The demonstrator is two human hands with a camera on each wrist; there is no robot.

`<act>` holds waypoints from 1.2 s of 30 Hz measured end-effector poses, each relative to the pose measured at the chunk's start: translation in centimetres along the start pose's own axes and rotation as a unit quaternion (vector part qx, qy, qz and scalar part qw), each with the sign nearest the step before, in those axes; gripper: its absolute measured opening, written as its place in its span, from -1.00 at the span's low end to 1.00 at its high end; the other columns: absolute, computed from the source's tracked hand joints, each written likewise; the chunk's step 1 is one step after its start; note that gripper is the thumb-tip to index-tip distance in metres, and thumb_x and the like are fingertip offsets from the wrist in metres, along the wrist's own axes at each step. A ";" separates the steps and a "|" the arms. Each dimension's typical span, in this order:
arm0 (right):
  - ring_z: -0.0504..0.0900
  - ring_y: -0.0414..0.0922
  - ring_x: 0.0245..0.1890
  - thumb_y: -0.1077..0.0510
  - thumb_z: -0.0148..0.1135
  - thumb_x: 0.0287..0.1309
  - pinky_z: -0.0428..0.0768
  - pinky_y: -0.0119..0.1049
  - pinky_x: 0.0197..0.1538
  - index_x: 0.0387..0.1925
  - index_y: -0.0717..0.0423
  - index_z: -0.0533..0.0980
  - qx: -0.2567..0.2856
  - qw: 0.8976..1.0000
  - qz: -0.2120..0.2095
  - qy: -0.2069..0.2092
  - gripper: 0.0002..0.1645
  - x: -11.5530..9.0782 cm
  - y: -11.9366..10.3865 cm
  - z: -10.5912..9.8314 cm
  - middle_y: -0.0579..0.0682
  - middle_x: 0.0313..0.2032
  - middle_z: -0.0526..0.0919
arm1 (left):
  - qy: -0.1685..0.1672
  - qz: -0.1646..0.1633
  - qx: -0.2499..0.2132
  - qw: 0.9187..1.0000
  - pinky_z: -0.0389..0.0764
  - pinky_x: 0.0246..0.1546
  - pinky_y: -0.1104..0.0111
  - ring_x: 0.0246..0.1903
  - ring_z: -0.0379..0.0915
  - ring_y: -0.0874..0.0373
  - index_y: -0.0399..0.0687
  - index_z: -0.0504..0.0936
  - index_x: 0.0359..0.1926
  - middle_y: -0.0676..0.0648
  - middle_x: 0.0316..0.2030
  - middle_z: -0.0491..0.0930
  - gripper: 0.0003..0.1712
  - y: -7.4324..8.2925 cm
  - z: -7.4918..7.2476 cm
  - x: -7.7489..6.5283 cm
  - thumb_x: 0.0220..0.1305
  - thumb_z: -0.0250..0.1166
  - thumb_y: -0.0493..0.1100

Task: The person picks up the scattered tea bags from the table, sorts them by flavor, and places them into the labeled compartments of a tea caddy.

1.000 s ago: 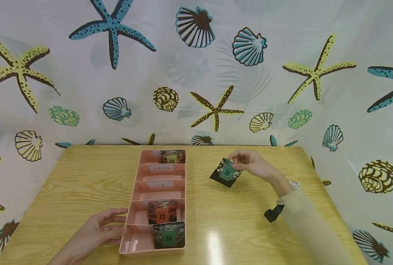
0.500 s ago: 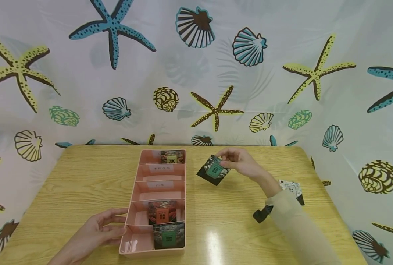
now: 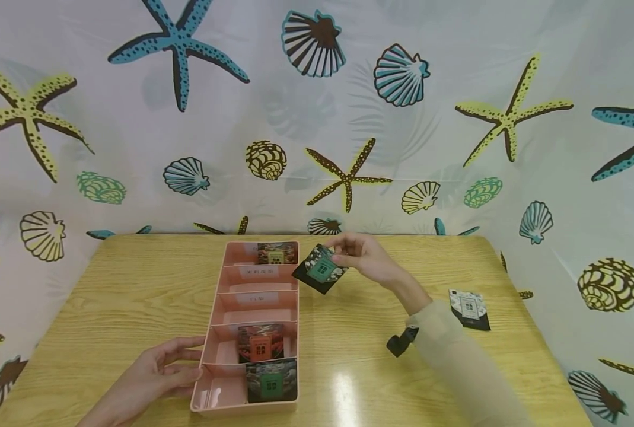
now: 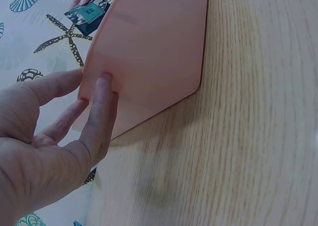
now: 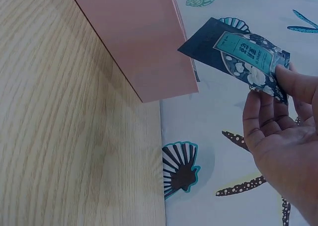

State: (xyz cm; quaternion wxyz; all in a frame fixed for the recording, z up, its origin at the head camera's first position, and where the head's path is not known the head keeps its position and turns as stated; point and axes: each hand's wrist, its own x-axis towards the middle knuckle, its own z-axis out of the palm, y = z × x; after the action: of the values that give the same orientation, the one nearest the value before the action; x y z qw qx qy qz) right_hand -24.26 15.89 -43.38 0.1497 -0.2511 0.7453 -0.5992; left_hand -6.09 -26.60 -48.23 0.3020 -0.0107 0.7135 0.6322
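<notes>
My right hand [image 3: 369,260] pinches a tea sachet [image 3: 321,268] by its edge, thumb over the front. The sachet is black with white flowers and a teal label; it hangs tilted at the right side of a long pink divided box [image 3: 222,388], beside the second compartment from the back. In the right wrist view, a corner of the sachet [image 5: 201,46] overlaps the box's wall [image 5: 136,42]. With spread fingers, my left hand [image 3: 153,375] touches the box's front left side; in the left wrist view its fingertips [image 4: 104,79] rest on the outer wall.
Inside the box are a yellow-label sachet [image 3: 277,254] at the back, a red-label sachet [image 3: 260,344] and a green-label sachet [image 3: 271,381] at the front. A white-label sachet [image 3: 468,308] lies on the wooden table [image 3: 370,367] at right. A patterned curtain [image 3: 231,118] hangs behind.
My right hand has carried the teal-label sachet leftward to the box's side. The white-label sachet on the table, earlier mostly covered by my arm, now shows fully. My left hand stays at the box.
</notes>
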 end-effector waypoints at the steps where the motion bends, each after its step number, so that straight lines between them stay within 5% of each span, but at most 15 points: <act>1: 0.51 -0.24 -0.31 0.35 0.24 0.45 0.60 -0.43 -0.19 0.20 0.35 0.57 0.001 1.000 0.000 0.001 -0.65 0.2 0.0 0.2 -0.09 -0.26 0.55 | -0.001 -0.001 -0.001 1.000 0.81 0.06 0.12 0.13 0.66 0.13 -0.43 0.10 0.60 -0.48 0.41 0.32 -0.15 0.0 0.0 0.0 0.54 0.29 -0.13; 13: 0.47 -0.20 -0.29 0.33 0.22 0.48 0.54 -0.37 -0.18 0.21 0.31 0.57 0.009 1.000 -0.027 0.007 -0.65 2.7 -0.4 2.4 -0.12 -0.24 0.53 | -0.002 0.004 -0.001 1.000 0.81 0.04 0.12 0.10 0.67 0.15 -0.43 0.12 0.59 -0.46 0.39 0.35 -0.16 -0.1 0.0 0.0 0.54 0.30 -0.14; 25: 0.49 -0.18 -0.31 0.31 0.24 0.47 0.51 -0.41 -0.24 0.20 0.27 0.60 -0.028 0.999 -0.036 -0.006 -0.66 5.2 -0.6 4.4 -0.08 -0.23 0.56 | -0.008 0.018 -0.007 1.000 0.81 0.04 0.15 0.07 0.68 0.19 -0.43 0.12 0.59 -0.06 0.24 0.55 -0.18 -0.2 0.0 0.0 0.54 0.29 -0.17; 36: 0.46 -0.22 -0.37 0.32 0.26 0.45 0.49 -0.39 -0.27 0.19 0.29 0.61 -0.024 0.998 -0.028 -0.047 -0.66 6.3 0.1 6.0 -0.09 -0.24 0.55 | -0.004 0.004 -0.009 1.000 0.81 0.04 0.14 0.09 0.68 0.17 -0.41 0.13 0.59 -0.09 0.26 0.55 -0.17 -0.1 0.0 0.0 0.53 0.30 -0.16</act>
State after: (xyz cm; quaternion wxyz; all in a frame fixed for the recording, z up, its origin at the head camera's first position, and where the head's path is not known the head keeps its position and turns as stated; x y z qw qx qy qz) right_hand -26.34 7.46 -44.37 0.1615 -0.3033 0.7441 -0.5730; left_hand -6.06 -26.62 -48.31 0.3021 -0.0078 0.7064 0.6401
